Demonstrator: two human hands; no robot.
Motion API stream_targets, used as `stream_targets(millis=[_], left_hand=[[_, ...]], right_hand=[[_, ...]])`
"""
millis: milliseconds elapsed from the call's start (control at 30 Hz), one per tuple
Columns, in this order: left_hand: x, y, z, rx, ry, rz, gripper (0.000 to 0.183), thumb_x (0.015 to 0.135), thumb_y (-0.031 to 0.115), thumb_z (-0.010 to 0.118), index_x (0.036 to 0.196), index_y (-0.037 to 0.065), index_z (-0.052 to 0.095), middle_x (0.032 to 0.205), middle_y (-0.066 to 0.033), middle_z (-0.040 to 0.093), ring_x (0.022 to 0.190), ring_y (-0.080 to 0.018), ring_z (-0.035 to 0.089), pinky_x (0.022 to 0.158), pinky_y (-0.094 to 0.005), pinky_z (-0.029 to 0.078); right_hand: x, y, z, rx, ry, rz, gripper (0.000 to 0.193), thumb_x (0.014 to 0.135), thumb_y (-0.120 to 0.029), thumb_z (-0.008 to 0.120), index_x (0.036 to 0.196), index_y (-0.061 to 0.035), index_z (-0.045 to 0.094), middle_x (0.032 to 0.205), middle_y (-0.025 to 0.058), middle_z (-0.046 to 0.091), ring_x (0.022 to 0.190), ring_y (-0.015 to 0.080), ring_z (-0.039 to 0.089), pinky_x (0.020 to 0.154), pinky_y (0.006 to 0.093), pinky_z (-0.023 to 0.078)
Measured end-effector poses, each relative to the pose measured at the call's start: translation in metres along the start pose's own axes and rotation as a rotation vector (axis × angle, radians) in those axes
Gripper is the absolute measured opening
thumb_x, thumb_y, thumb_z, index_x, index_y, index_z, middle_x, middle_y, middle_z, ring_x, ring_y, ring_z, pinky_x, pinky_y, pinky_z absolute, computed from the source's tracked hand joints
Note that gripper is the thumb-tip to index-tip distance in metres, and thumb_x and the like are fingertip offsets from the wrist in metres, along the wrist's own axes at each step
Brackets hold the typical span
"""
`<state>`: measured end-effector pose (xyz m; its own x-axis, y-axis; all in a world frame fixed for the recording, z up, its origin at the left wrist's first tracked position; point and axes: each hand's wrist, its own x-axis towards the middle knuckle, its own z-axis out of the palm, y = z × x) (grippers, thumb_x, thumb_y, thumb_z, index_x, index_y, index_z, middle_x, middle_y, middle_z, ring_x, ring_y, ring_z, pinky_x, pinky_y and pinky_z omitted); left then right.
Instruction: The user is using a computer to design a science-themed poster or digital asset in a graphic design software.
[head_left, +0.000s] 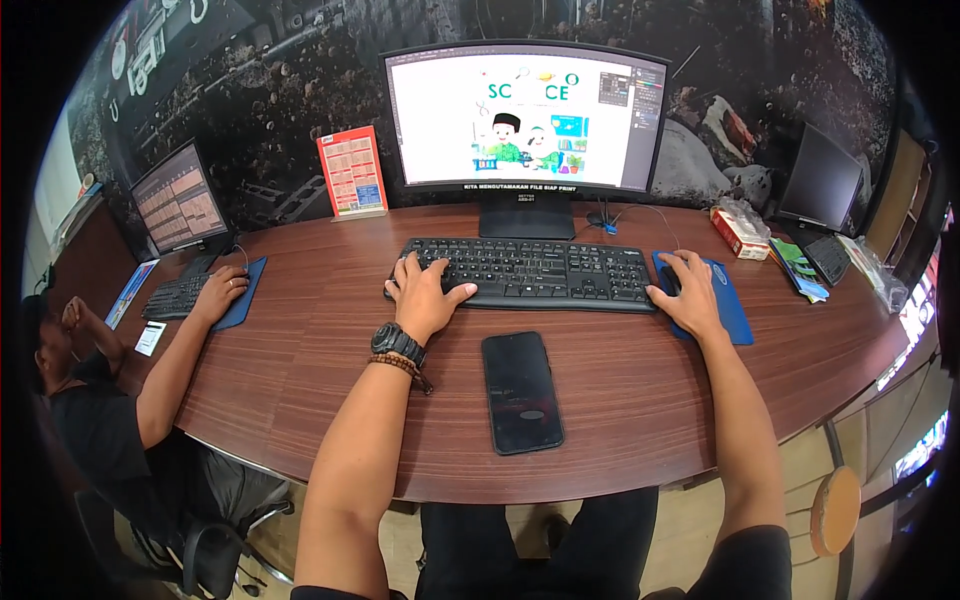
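A: Where to start? The left hand (425,300)?

B: Laid over the left end of a black keyboard (540,270), fingers released and spread, tips down on the keys, thumb stretched rightward along the front row. Around the wrist, a black watch (397,345) and, just beside it, a brown beaded bracelet (396,363).

A: And the right hand (690,297)?

B: Just right of the keyboard, over a blue mouse pad (735,312), fingers curved around a dark mouse (672,281), mostly hidden beneath the palm.

A: Keyboard placed where, exactly?

B: Toward the back of a curved, reddish-brown surface (620,410), directly before a wide curved monitor (430,130). On screen, cartoon figures (510,150) in green beneath large green letters (500,92). Nearer the front edge, between the forearms, a dark phone (523,395) lying flat, face up.

A: Farther out?

B: Left of the monitor, a red calendar (353,175) standing propped. To the right, a red-and-white box (740,235), then a smaller, dark-screened monitor (822,178). At far left, a seated co-worker (100,430) in black, with one hand (222,294) on another blue pad (250,292), beside a second keyboard (172,299). Hard to tell there whether grasping or merely resting.
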<state>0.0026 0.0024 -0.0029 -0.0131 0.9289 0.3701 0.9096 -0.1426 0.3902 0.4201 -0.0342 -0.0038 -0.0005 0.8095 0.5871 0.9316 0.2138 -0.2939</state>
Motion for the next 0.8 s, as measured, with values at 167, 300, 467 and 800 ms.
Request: stream_targets(millis=[167, 300, 467, 800], left_hand=[[0.000, 0.001, 0.001, -0.003, -0.002, -0.005, 0.068, 0.083, 0.053, 0.076, 0.133, 0.009, 0.063, 0.150, -0.0324, 0.035, 0.144, -0.0457, 0.025, 0.114, -0.0618, 0.020], [0.000, 0.001, 0.000, -0.001, 0.024, 0.027, 0.066, 0.081, 0.052, 0.077, 0.129, 0.009, 0.066, 0.150, -0.0321, 0.036, 0.143, -0.0455, 0.026, 0.114, -0.0616, 0.020], [0.001, -0.002, 0.001, -0.004, 0.097, 0.116, 0.052, 0.080, 0.046, 0.080, 0.117, 0.010, 0.073, 0.147, -0.0318, 0.040, 0.141, -0.0453, 0.030, 0.114, -0.0578, 0.023], [0.002, 0.003, 0.001, -0.020, 0.137, 0.129, 0.034, 0.084, 0.042, 0.077, 0.098, 0.011, 0.078, 0.144, -0.0336, 0.045, 0.139, -0.0451, 0.035, 0.113, -0.0547, 0.026]], right_hand=[[-0.001, 0.001, 0.000, -0.001, -0.007, 0.001, 0.058, 0.077, -0.034, 0.077, 0.128, -0.0109, 0.064, 0.131, 0.0152, 0.054, 0.126, 0.0347, 0.047, 0.110, 0.0483, 0.033], [-0.001, 0.000, 0.000, -0.016, 0.010, -0.007, 0.058, 0.077, -0.034, 0.077, 0.128, -0.0112, 0.064, 0.131, 0.0141, 0.054, 0.126, 0.0341, 0.047, 0.110, 0.0489, 0.032], [0.000, -0.005, -0.002, -0.024, 0.020, -0.021, 0.053, 0.078, -0.033, 0.075, 0.126, -0.0109, 0.066, 0.128, 0.0131, 0.056, 0.125, 0.0342, 0.048, 0.110, 0.0489, 0.033], [-0.002, 0.014, 0.004, 0.098, 0.063, 0.146, 0.034, 0.083, -0.023, 0.067, 0.113, -0.0072, 0.070, 0.120, 0.0140, 0.060, 0.110, 0.0357, 0.061, 0.095, 0.0429, 0.050]])
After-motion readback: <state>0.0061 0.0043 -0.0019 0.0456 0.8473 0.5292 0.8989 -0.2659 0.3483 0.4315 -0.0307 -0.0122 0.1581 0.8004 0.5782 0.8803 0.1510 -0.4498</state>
